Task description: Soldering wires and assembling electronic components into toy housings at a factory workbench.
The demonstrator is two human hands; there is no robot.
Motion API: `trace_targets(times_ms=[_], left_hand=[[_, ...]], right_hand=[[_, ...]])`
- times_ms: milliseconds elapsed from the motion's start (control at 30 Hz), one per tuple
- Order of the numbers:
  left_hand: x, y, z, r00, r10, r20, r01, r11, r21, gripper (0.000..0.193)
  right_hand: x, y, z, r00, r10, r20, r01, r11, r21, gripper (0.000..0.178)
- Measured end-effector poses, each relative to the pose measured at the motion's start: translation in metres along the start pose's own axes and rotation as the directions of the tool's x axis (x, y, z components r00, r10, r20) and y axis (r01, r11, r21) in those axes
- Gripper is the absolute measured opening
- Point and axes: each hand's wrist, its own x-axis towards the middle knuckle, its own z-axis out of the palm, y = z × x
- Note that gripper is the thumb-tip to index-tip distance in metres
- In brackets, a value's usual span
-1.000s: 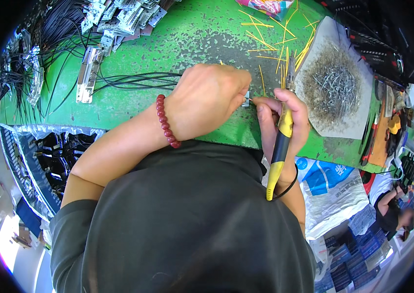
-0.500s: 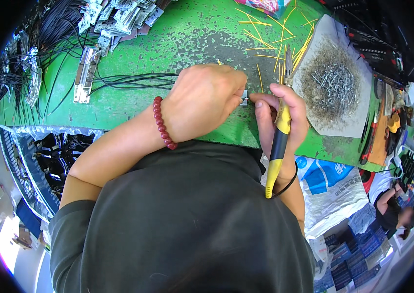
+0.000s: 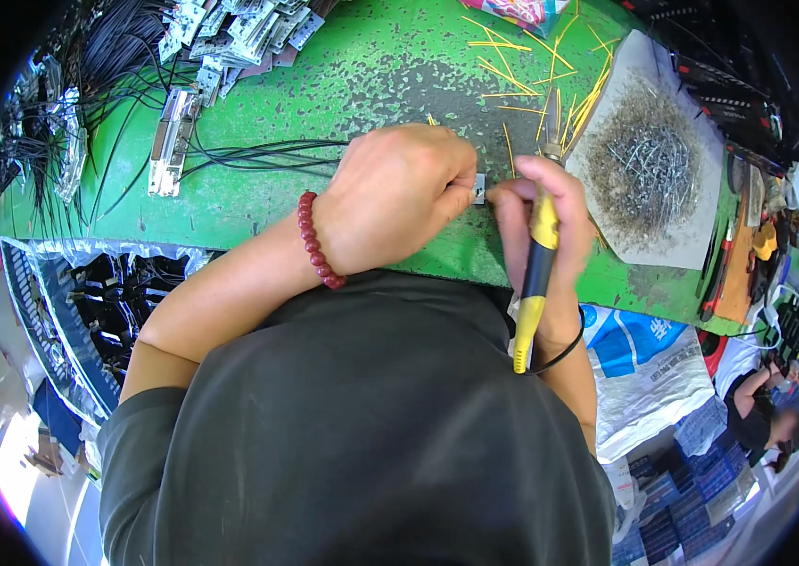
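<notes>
My left hand (image 3: 404, 193), with a dark red bead bracelet (image 3: 308, 241) at its wrist, lies on the green bench with fingers closed. Past its fingertips shows the end of a small silver metal plate (image 3: 479, 189); the rest is hidden under the hand. My right hand (image 3: 560, 222) is wrapped round the yellow and black handle of a soldering iron (image 3: 541, 250), whose metal shaft points to the far side. My right thumb and fingertips, slightly blurred, are close to the plate. Several black wires (image 3: 267, 156) run from under my left hand to a silver metal bracket (image 3: 173, 141).
Silver metal plates (image 3: 248, 33) are piled at the far left beside bundled black wires (image 3: 116, 57). Thin yellow strips (image 3: 512, 71) lie scattered beyond my right hand. At right, a pale board (image 3: 701, 203) bears heaped metal bits (image 3: 649, 160). Another person (image 3: 762, 410) is at the lower right.
My right thumb and fingers have shifted slightly near the plate, the soldering iron still held. My left hand keeps its place; the whole view has slid a little.
</notes>
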Motion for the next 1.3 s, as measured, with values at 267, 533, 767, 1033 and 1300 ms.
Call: trace_targets(times_ms=[267, 533, 767, 1033, 1300], left_hand=[[0.003, 0.005, 0.007, 0.997, 0.032, -0.069, -0.022, 0.989, 0.149, 0.009], [0.006, 0.003, 0.007, 0.998, 0.031, -0.05, -0.022, 0.984, 0.174, 0.008], [0.007, 0.005, 0.008, 0.998, 0.029, -0.05, -0.019, 0.983, 0.183, 0.009], [0.006, 0.003, 0.009, 0.997, 0.036, -0.061, -0.025, 0.984, 0.176, 0.01], [0.007, 0.003, 0.009, 0.996, 0.052, -0.071, -0.039, 0.982, 0.182, 0.01]], right_hand=[[-0.031, -0.006, -0.04, 0.964, 0.265, 0.036, -0.267, 0.942, 0.203, 0.056], [-0.054, -0.006, -0.041, 0.932, 0.317, -0.176, -0.262, 0.925, 0.276, 0.047], [-0.054, -0.006, -0.042, 0.943, 0.319, -0.096, -0.277, 0.91, 0.309, 0.03], [-0.053, -0.004, -0.039, 0.96, 0.269, -0.074, -0.238, 0.928, 0.286, 0.029], [-0.057, -0.003, -0.036, 0.957, 0.252, -0.144, -0.188, 0.917, 0.35, 0.031]])
